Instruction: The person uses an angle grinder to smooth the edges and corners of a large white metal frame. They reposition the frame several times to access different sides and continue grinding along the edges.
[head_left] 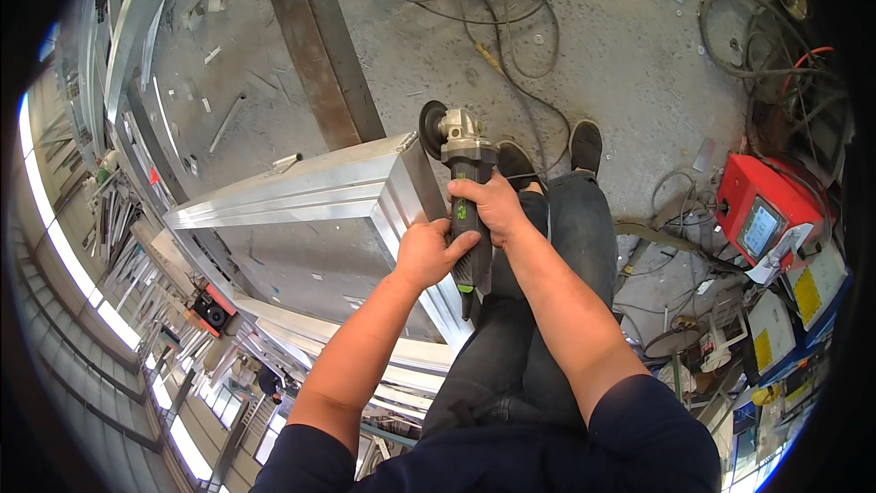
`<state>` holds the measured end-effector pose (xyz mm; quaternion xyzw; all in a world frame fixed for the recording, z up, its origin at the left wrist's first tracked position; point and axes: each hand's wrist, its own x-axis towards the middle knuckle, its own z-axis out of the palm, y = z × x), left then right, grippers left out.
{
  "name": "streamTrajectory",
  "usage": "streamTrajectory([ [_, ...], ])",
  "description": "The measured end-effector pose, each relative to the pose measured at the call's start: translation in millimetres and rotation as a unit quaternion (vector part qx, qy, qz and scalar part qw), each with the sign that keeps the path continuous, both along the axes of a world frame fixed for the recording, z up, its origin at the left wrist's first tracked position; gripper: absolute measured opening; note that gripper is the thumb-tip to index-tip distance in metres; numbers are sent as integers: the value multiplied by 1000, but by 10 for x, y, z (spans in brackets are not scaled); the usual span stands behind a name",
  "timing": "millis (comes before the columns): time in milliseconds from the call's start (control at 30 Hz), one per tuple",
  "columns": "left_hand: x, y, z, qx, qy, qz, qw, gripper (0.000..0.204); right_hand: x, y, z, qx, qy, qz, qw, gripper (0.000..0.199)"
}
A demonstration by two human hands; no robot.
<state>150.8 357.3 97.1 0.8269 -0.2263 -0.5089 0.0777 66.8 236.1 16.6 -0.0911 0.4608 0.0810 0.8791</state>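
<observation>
Aluminium frame (301,190) lies across the workshop floor (639,46), and I see both hands on the angle grinder (461,183). My right hand (497,208) wraps its fingers around the body; my left hand (427,251) grips lower. Its disc (431,128) sits at the frame corner, maybe touching. I judge the grinding is just beginning there.

A red welding machine (762,210) sits right, black cables (474,0) coil across the concrete floor (620,55), beside a rusty steel beam (319,46).
</observation>
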Motion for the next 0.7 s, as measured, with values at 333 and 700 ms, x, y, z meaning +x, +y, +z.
streamTrajectory([
  [333, 7, -14, 8, 0, 0, -5, 1000, 51, 30, 85, -46, -90, 19, 22, 996, 34],
  [700, 19, -126, 67, 54, 10, -14, 998, 49, 33, 27, 39, -114, 32, 51, 992, 43],
])
